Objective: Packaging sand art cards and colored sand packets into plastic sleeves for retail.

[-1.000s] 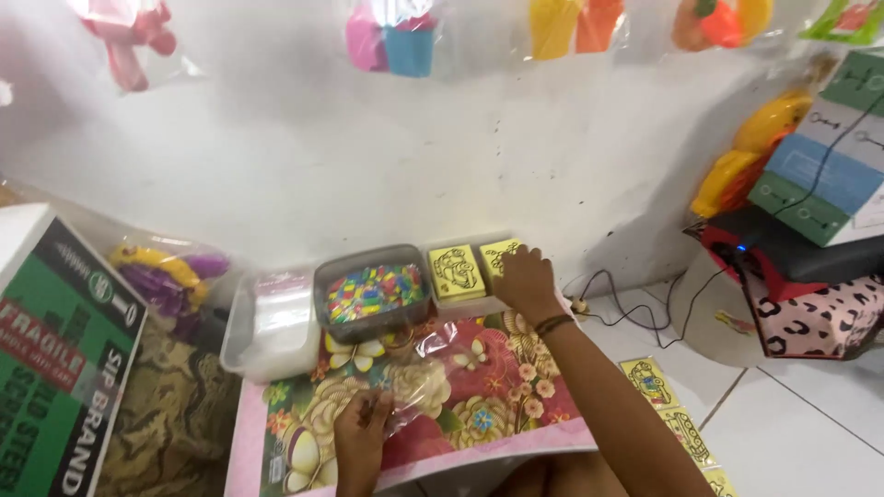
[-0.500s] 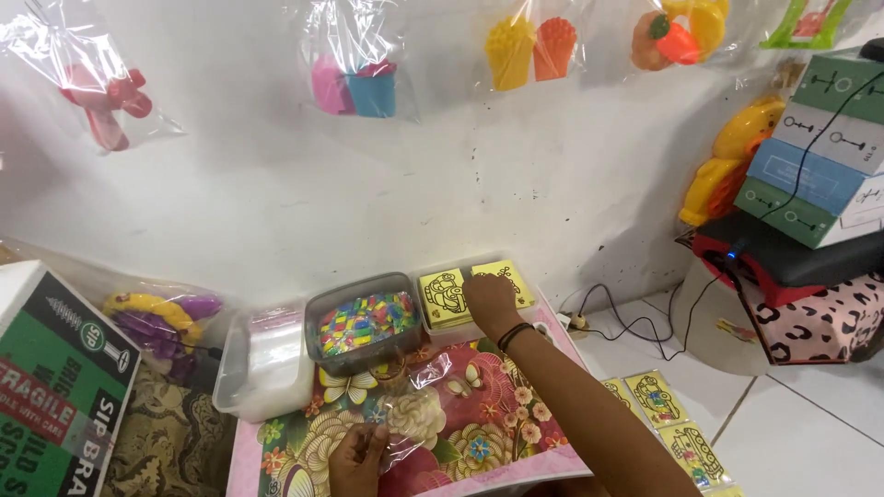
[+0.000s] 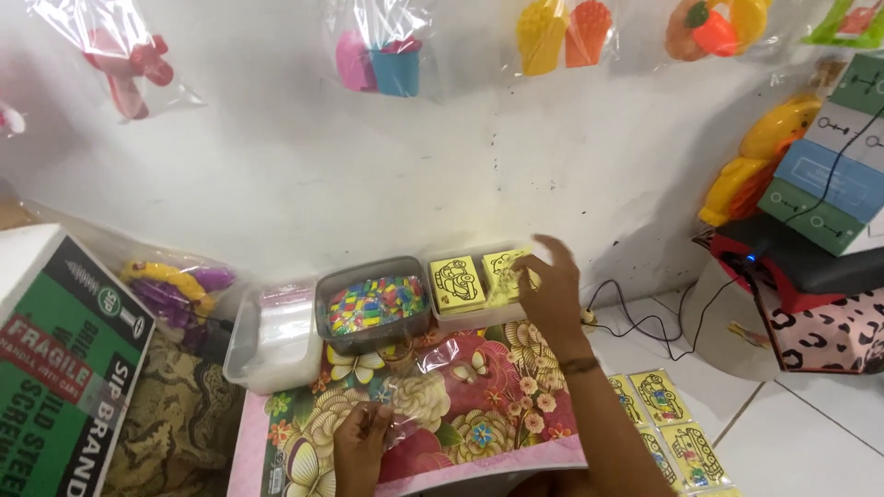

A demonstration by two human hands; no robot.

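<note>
**A:** Where are the person's hands?

**B:** The right hand (image 3: 551, 287) is raised, fingers spread and holding nothing, over a stack of yellow picture cards (image 3: 505, 272) in a clear tray (image 3: 479, 317) by the wall. It partly covers that stack, so I cannot tell whether the fingertips touch it. The left hand (image 3: 361, 444) is low and close to the body, pinched shut on a small clear plastic bag (image 3: 410, 405) that lies on a floral mat (image 3: 479, 414).

**A:** Which way do the cards lie from the hands?

**B:** Away from the body, toward the white wall. The right hand is much the nearer; the left is well apart from them, down at the mat's near edge. A second yellow stack (image 3: 457, 283) sits just to the left of the first in the same tray, and the pair runs side by side along the wall.

**A:** What surrounds that?

**B:** Left of the tray is a grey tub of multicoloured bits (image 3: 373, 304), then a clear box of plastic bags (image 3: 276, 336). More yellow cards (image 3: 668, 423) lie on the tiled floor to the right. A green cardboard box (image 3: 55, 368) stands at far left, and bagged plastic toys (image 3: 378, 60) hang on the wall above.
</note>
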